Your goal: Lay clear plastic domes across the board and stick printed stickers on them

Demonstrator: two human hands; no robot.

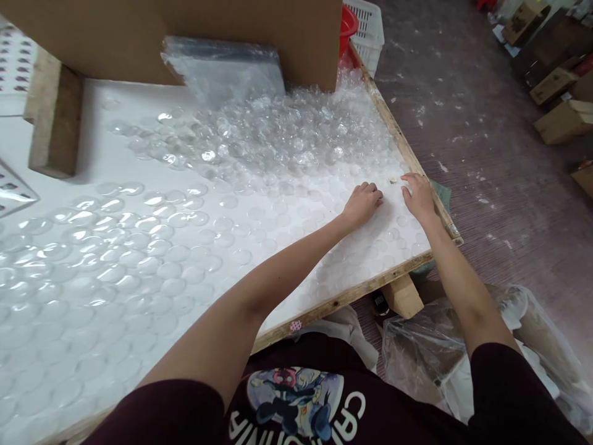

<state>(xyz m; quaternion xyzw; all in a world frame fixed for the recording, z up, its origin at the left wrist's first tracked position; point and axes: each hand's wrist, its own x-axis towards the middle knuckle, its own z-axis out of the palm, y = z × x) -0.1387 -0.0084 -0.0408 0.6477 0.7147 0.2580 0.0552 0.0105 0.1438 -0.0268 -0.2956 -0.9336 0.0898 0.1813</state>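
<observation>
Clear, glossy domed discs point(132, 253) lie spread over a white tabletop point(296, 253), in rows at the left and sparser near my hands. A dense heap of the same clear pieces point(296, 136) covers the far right part. My left hand point(364, 205) rests low over the white surface with its fingers curled under; what they hold, if anything, is hidden. Close to the wooden edge, my right hand point(419, 196) has its thumb and forefinger apart, with nothing visible between them. A small brownish scrap or mark point(393, 180) shows between the two hands.
A wooden rim point(389, 117) borders the table. Behind the heap stand a brown cardboard panel point(115, 37) and a plastic-wrapped stack point(231, 71). A wooden block point(58, 117) sits at left. A white crate point(370, 31), a red tub point(348, 28) and a plastic-lined box point(417, 346) are beyond the edges.
</observation>
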